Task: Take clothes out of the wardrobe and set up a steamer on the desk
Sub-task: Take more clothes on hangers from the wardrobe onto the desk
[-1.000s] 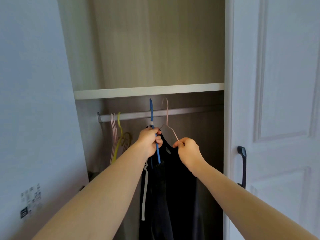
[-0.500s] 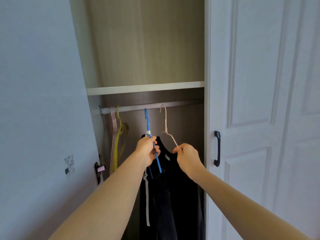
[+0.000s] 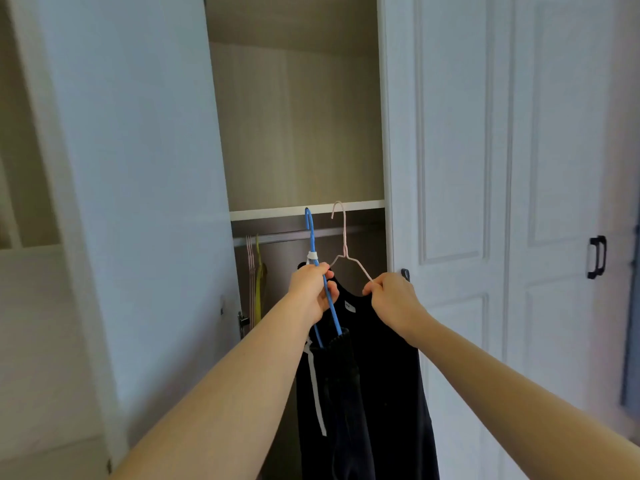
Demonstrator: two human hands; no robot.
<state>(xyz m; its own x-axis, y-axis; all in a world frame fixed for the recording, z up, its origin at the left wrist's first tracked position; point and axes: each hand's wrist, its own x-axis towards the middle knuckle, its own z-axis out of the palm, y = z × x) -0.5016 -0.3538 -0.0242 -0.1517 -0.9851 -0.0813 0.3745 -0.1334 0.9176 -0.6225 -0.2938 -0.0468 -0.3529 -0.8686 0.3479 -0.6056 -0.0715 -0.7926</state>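
Both hangers have come off the rail (image 3: 277, 236) since a second ago. Their hooks now sit in front of the shelf (image 3: 266, 214) edge, pulled out toward me. Wardrobe (image 3: 298, 133) open, left door (image 3: 138, 168) swung wide, right door (image 3: 450, 168) panelled. Black top (image 3: 391, 375) hangs on the pink hanger (image 3: 345, 237), black trousers (image 3: 341, 403) with a white drawstring on the blue hanger (image 3: 311, 237), both in the opening. My left hand (image 3: 310, 292) grips the blue hanger below its neck. My right hand (image 3: 393, 299) pinches the pink hanger's shoulder wire. Spare hangers (image 3: 254, 271) at the rail's left end.
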